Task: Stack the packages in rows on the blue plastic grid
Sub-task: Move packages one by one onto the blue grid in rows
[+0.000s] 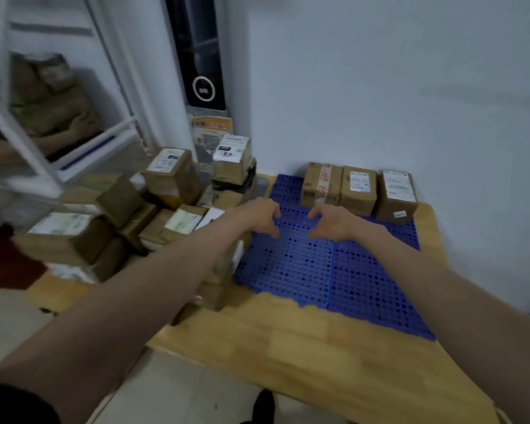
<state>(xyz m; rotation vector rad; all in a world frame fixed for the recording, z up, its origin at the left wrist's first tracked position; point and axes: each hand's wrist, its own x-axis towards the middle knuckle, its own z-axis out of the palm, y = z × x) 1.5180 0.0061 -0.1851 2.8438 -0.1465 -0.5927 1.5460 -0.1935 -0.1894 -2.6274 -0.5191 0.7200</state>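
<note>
A blue plastic grid [303, 270] lies on a wooden board against the white wall. Three brown cardboard packages stand in a row along its far edge: one with red-printed tape [320, 185], a middle one with a white label [358, 191], and a right one [397, 195]. My left hand [254, 217] and my right hand [331, 223] hover side by side over the grid just in front of that row. Both are empty, with fingers curled and apart. A loose pile of brown packages [166, 185] sits to the left of the grid.
The wooden board [288, 338] rests on a pale floor. A white metal rack [28, 142] with sacks stands at the left. A tall white-and-black device [202, 87] rises behind the pile. More boxes [65, 237] lie at the far left.
</note>
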